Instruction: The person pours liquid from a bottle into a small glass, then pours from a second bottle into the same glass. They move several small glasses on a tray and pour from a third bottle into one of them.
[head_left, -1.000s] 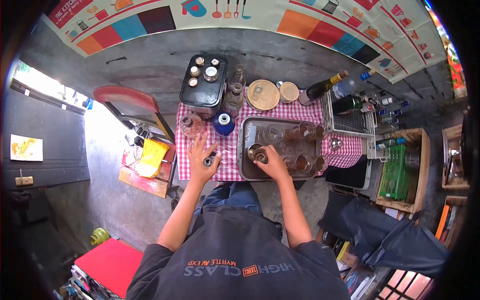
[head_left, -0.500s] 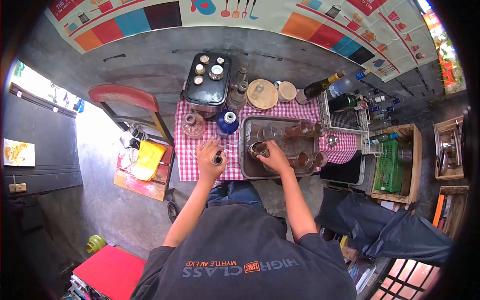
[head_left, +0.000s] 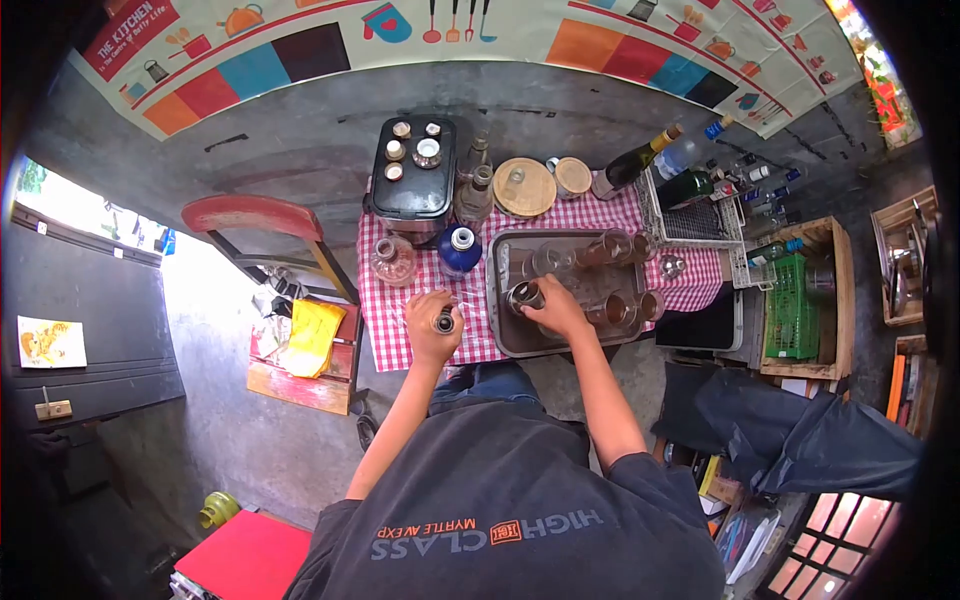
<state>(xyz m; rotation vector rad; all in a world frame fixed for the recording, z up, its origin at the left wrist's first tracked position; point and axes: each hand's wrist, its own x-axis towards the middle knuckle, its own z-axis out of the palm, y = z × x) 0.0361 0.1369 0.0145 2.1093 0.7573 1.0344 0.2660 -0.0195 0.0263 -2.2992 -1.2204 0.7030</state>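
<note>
My left hand (head_left: 432, 330) is closed around a bottle (head_left: 445, 322) at the front of the checked cloth; I look down on its dark round mouth, and most of its body is hidden. Over the left part of the brown tray (head_left: 508, 342), my right hand (head_left: 556, 308) grips a drinking glass (head_left: 525, 295). Several other glasses (head_left: 608, 312) are on the tray, some lying on their sides or tilted. Behind my left hand stand a blue bottle (head_left: 460, 252) and a round clear glass bottle (head_left: 393, 262).
A black-lidded box (head_left: 415, 185) with several caps on top stands at the back left. Clear bottles (head_left: 474, 200), wooden lids (head_left: 525, 187) and a wire rack (head_left: 700, 225) line the back. A chair (head_left: 300, 350) is to the left; a wooden crate (head_left: 840, 300) is at right.
The whole view has shifted slightly, with the table appearing a little lower and further right. Both hands keep their grips, and the glass stays over the tray.
</note>
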